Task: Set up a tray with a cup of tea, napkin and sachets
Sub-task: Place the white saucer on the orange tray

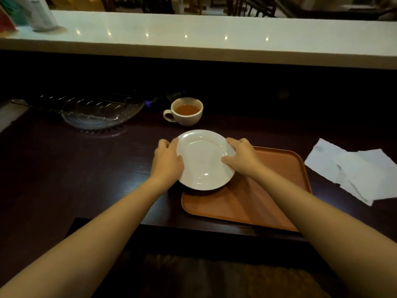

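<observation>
Fingers point(166, 145) of both hands curl on the white saucer's point(204, 160) rim, holding it at the orange tray's point(279, 190) upper-left corner; tea cup point(186, 111) above and napkins point(354, 171) at right remain off-tray, no sachets seen.

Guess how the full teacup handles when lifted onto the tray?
The teacup looks glazed ceramic: probably rigid, breakable, weighty for its size. Tea sits near the rim, so a tilt or jerk likely spills. Its single side handle faces left; lifting by it alone may tip it.
</observation>
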Demonstrator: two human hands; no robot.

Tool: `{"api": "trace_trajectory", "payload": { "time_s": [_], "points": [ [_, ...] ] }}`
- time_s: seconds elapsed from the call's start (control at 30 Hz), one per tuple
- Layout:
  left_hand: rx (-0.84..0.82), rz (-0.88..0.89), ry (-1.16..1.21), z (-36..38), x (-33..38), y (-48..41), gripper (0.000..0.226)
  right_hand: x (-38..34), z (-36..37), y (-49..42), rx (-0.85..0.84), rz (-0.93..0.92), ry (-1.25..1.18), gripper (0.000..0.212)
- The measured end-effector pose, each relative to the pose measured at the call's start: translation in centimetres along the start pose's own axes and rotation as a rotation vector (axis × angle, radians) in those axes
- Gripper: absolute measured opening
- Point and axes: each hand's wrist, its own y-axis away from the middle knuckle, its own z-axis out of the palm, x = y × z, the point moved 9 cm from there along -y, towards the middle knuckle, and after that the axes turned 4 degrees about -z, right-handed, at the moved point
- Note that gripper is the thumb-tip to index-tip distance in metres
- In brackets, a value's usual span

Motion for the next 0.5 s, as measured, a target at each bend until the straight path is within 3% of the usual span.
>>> {"api": "trace_trajectory", "payload": {
  "time_s": [0.5],
  "points": [
    [-0.120, 0.003, -0.167, 6.7, 2.7, 3.1, 0.045, 6.8, -1.0, 4.2, -0.009, 0.112, 0.091, 0.056]
  ]
}}
